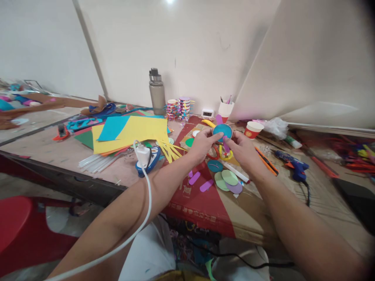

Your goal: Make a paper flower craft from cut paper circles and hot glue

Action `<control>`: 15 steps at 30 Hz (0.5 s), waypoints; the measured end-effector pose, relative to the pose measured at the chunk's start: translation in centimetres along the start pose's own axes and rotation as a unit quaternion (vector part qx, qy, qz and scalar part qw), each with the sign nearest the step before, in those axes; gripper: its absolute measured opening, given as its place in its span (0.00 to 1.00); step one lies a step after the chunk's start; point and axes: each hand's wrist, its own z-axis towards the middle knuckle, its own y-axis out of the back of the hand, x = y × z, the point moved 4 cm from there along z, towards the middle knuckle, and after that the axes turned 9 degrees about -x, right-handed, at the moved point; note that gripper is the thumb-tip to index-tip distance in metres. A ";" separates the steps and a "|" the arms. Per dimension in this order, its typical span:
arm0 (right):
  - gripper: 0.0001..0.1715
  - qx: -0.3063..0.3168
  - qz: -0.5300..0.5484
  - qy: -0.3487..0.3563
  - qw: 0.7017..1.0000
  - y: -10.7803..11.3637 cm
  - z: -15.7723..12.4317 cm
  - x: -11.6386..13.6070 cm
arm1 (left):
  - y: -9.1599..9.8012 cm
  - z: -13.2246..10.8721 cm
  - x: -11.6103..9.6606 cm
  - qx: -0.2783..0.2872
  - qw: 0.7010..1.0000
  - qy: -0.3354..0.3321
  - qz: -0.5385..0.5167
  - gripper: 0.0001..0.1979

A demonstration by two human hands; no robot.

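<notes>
My left hand is closed on the edge of a blue round disc, its thumb lying across the disc's face. A purple rounded strip sticks up from the disc's top. My right hand pinches a second purple strip at the disc's lower edge; whether that strip is attached cannot be made out. Beneath the hands are scissors with red and yellow handles, partly hidden. Closer to me lie another blue disc, pale green discs, a lilac disc and loose purple strips.
A blue hot glue gun and an orange-black cutter lie to the right. Paper cups stand behind. Coloured sheets, a white charger with cable and a bottle are to the left.
</notes>
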 end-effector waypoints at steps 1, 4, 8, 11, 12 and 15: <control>0.11 0.001 -0.006 0.005 1.000 0.0 0.0 0.0 | 0.0 0.0 -0.1 -0.001 1.000 -0.005 0.009 0.18; 0.10 -0.001 -0.006 0.012 1.000 0.0 -0.1 0.1 | 0.0 0.0 -0.1 -0.003 1.000 -0.018 0.018 0.18; 0.08 -0.018 0.006 0.010 1.000 0.2 -0.1 0.6 | 0.0 0.4 -0.6 0.028 0.999 0.021 -0.025 0.17; 0.08 -0.059 0.039 0.009 0.997 0.7 0.2 0.9 | 0.9 1.4 -1.9 -0.004 0.998 0.038 -0.050 0.19; 0.08 -0.076 0.060 0.009 0.995 1.0 0.3 0.9 | 1.5 1.8 -2.3 -0.032 0.997 0.042 -0.056 0.20; 0.08 -0.116 0.108 0.007 0.987 1.6 0.9 0.4 | 3.0 2.7 -3.2 -0.105 0.990 0.043 -0.083 0.22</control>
